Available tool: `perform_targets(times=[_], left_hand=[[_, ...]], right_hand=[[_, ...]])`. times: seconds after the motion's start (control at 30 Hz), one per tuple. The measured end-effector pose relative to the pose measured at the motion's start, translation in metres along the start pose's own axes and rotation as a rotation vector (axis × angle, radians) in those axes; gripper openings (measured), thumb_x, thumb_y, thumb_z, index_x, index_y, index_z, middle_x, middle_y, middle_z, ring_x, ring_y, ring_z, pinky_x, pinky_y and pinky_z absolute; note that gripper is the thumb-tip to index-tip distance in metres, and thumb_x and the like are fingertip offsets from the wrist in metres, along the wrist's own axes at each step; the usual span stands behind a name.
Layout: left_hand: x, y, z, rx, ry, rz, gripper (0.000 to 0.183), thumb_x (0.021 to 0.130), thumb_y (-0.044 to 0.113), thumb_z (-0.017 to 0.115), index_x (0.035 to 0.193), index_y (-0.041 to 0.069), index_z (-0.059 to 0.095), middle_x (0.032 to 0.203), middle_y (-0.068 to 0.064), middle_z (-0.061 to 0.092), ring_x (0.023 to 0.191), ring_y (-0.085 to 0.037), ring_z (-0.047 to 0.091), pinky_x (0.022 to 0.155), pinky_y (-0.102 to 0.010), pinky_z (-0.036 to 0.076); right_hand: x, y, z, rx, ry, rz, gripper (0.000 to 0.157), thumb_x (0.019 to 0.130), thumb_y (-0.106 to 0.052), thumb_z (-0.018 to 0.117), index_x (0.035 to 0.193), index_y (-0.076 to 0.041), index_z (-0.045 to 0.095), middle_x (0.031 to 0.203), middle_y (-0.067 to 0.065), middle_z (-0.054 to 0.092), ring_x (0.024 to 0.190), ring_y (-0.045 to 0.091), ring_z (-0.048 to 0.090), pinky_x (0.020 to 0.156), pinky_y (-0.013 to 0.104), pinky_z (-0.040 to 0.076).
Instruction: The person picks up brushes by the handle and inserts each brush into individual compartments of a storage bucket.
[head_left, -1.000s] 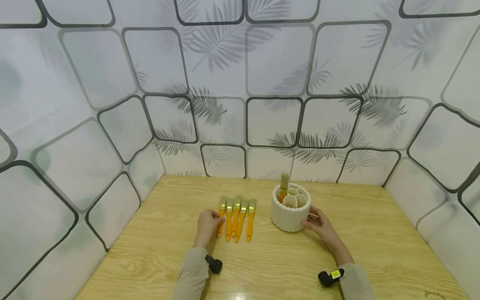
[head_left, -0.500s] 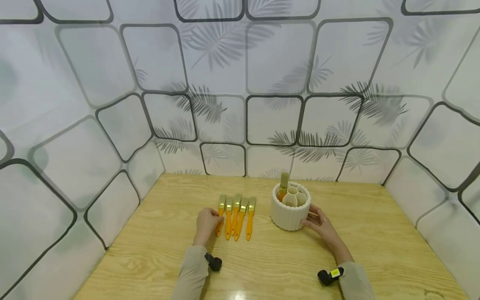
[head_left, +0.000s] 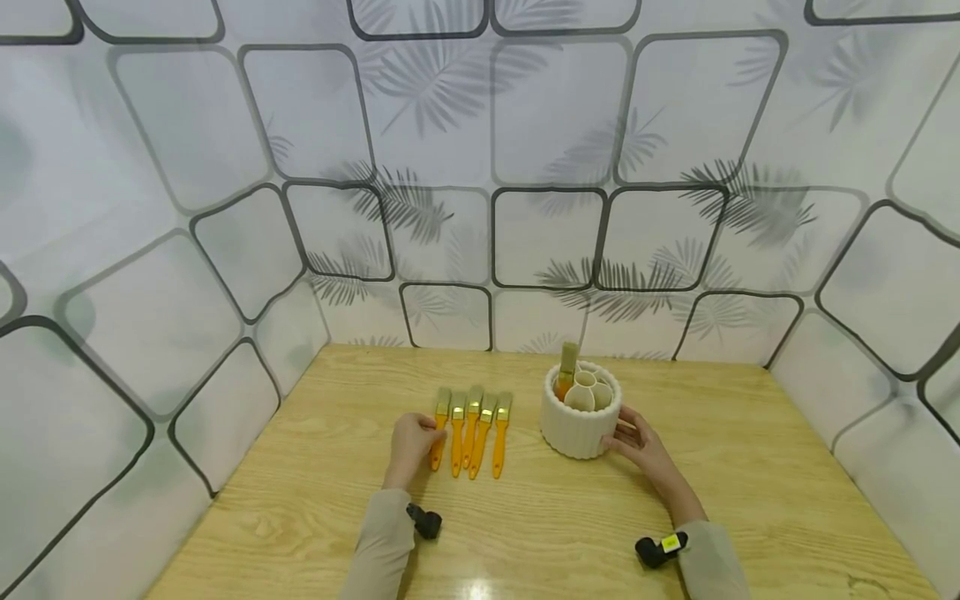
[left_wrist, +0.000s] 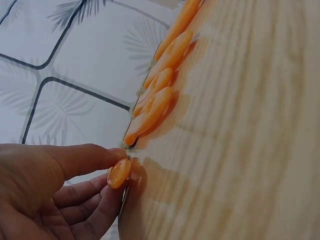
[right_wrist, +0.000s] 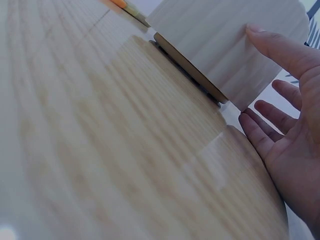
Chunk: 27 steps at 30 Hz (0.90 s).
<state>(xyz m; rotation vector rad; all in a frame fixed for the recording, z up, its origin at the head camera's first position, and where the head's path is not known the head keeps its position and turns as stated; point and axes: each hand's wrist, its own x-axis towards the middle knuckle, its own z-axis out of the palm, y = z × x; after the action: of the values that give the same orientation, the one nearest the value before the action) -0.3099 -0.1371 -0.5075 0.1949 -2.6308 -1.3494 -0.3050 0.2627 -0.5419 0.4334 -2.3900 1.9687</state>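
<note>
In the head view, my left hand (head_left: pixel 410 446) pinches the leftmost paintbrush (head_left: pixel 442 404), low over the table with its bristles pointing away. The left wrist view has its orange handle end (left_wrist: pixel 120 173) between thumb and fingers. Beside it on the right lies a row of several like paintbrushes (head_left: pixel 477 442) with orange handles and pale bristles. My right hand (head_left: pixel 643 448) touches the right side of a round white ribbed holder (head_left: pixel 576 433), its thumb on the wall and its fingers spread loosely. One paintbrush (head_left: pixel 568 362) stands in the holder, bristles up; rounded compartments (head_left: pixel 586 387) show inside.
The wood-grain table (head_left: pixel 540 533) ends at a patterned wall covering (head_left: pixel 540 242) at the back and on both sides. A small black camera sits on each wrist, the left camera (head_left: pixel 426 522) and the right camera (head_left: pixel 660 550).
My left hand and the pinched paintbrush have shifted very slightly left, away from the neighbouring brush. The right hand stays on the holder. The whole head view has drifted a little.
</note>
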Motion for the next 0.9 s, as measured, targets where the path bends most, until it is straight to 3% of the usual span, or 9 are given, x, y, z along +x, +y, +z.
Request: perform_targets(times=[0.27,0.4,0.57,0.77,0.9], left_hand=[[0.0021,-0.0036,-0.0026,-0.041,-0.025,-0.015,0.020,0.074,0.008,0.076,0.085,-0.006,0.068,0.077,-0.015,0.067,0.063,-0.016,0.059,0.056,-0.030,0.051],[0.0019,-0.0031,-0.0037,-0.050,-0.046,-0.037,0.023,0.075,0.008,0.076,0.090,-0.007,0.068,0.079,-0.015,0.066,0.063,-0.016,0.058,0.056,-0.028,0.050],[0.0009,-0.0012,-0.0055,-0.032,-0.068,-0.040,0.027,0.076,0.008,0.075,0.096,-0.008,0.067,0.082,-0.015,0.065,0.065,-0.016,0.057,0.056,-0.027,0.049],[0.0012,-0.0004,-0.0068,-0.006,-0.086,-0.025,0.031,0.077,0.008,0.074,0.102,-0.010,0.066,0.089,-0.018,0.066,0.072,-0.020,0.061,0.060,-0.030,0.052],[0.0025,-0.0012,-0.0066,-0.024,-0.099,-0.023,0.033,0.078,0.007,0.073,0.105,-0.010,0.065,0.093,-0.020,0.065,0.077,-0.023,0.062,0.063,-0.032,0.053]], right_hand=[[-0.0003,0.0003,-0.0011,-0.054,-0.013,0.012,0.069,0.090,-0.016,0.061,0.147,-0.009,0.022,0.144,0.022,0.031,0.119,0.021,0.047,0.087,0.015,0.044],[-0.0001,0.0010,-0.0005,-0.058,-0.012,0.014,0.068,0.090,-0.015,0.061,0.147,-0.009,0.023,0.143,0.022,0.033,0.120,0.027,0.047,0.086,0.017,0.045],[-0.0003,0.0025,-0.0001,-0.043,-0.012,0.008,0.067,0.090,-0.013,0.061,0.146,-0.009,0.024,0.141,0.022,0.034,0.118,0.026,0.048,0.086,0.017,0.045],[-0.0004,0.0030,-0.0003,-0.030,-0.013,0.018,0.068,0.090,-0.015,0.062,0.146,-0.010,0.025,0.141,0.022,0.035,0.114,0.013,0.050,0.086,0.017,0.046],[-0.0006,0.0027,-0.0008,-0.021,-0.014,0.023,0.069,0.089,-0.016,0.063,0.146,-0.011,0.024,0.140,0.021,0.036,0.117,0.021,0.048,0.086,0.017,0.046]])
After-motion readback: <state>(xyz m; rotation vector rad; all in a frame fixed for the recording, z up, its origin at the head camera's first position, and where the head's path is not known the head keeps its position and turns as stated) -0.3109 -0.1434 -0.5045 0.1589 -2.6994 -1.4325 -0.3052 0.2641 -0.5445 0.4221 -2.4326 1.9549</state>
